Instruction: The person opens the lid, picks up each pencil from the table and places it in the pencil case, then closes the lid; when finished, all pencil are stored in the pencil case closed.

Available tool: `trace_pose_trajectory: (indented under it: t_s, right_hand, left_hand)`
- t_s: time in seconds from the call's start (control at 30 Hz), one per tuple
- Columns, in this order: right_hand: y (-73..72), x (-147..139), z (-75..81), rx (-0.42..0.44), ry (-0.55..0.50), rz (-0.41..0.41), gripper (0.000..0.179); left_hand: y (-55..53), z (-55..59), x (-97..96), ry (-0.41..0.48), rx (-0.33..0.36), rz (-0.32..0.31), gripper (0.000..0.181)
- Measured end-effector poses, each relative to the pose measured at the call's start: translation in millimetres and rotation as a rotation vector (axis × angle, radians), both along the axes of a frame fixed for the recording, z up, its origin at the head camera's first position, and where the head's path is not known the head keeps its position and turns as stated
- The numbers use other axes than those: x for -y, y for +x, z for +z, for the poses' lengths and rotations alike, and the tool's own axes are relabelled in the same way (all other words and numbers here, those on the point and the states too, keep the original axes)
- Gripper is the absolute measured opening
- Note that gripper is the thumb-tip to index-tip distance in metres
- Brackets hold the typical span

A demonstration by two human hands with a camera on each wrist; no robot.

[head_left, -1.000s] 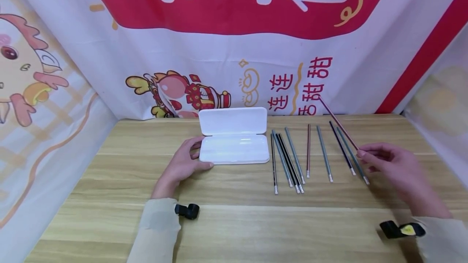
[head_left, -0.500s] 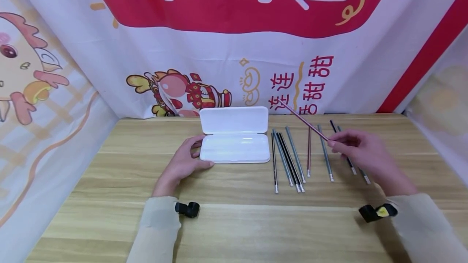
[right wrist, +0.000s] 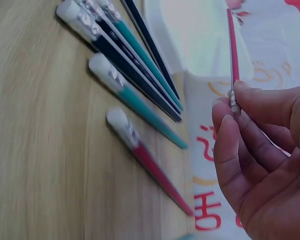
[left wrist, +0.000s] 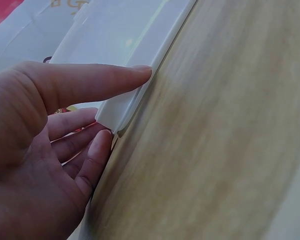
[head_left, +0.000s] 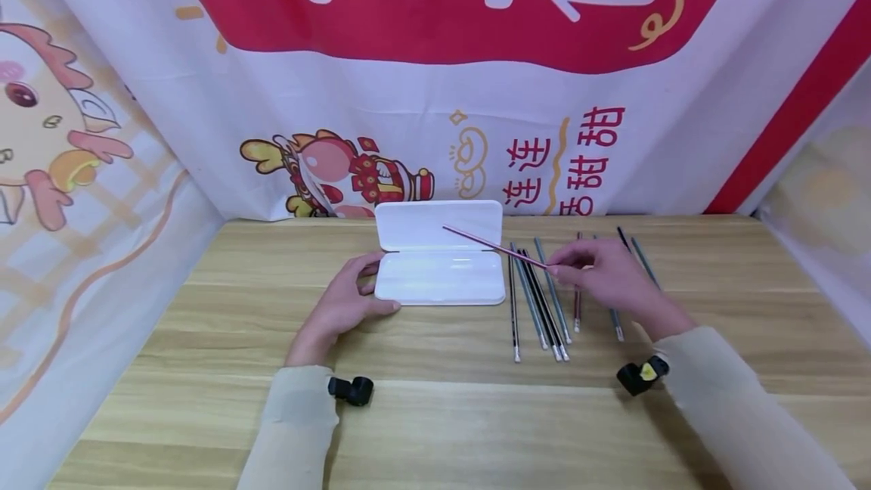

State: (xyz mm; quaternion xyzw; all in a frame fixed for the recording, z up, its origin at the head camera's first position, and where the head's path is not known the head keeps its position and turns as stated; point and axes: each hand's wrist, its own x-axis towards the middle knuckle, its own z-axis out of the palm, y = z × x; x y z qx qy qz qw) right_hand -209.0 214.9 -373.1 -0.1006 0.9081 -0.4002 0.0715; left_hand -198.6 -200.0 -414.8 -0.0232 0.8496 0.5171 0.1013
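Note:
An open white pencil case (head_left: pixel 438 278) lies on the wooden table with its lid (head_left: pixel 422 224) raised at the back; nothing lies inside. My left hand (head_left: pixel 350 305) holds its left end, thumb (left wrist: pixel 115 80) on the front rim and fingers around the corner. Between thumb and fingertips, my right hand (head_left: pixel 605 271) pinches a dark red pencil (head_left: pixel 495 247) by its eraser end. The pencil slants up and left, its far end overlapping the lid in the head view. In the right wrist view, the pencil (right wrist: pixel 233 50) points away from the fingers.
Several black and teal pencils (head_left: pixel 533 301) lie close together right of the case. Another red pencil (right wrist: pixel 157 172) and a few more lie beneath or beyond the right hand. A printed cloth (head_left: pixel 408 119) hangs behind the table (head_left: pixel 435 429).
My right hand has moved left with the red pencil, from the far right pencils to near the case, and the pencil has tilted flatter. The left hand stays on the case.

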Motion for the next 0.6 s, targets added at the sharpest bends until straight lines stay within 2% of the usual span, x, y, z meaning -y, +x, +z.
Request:
trace_pose_trajectory:
  t_s: [0.2,0.43,0.6]
  right_hand:
    - [-6.3,25,-2.2,0.017,0.02,0.049,0.011]
    - [-18.3,53,-4.3,-0.043,0.062,0.108,0.009]
    - [-28.1,68,-5.3,-0.06,0.053,0.122,0.008]
  left_hand:
    - [-0.2,-1.2,0.2,0.004,-0.004,-0.006,0.09]
    - [-0.2,-2.1,1.6,0.006,-0.015,-0.019,0.09]
    - [0.4,-2.9,1.7,0.006,-0.016,-0.012,0.09]
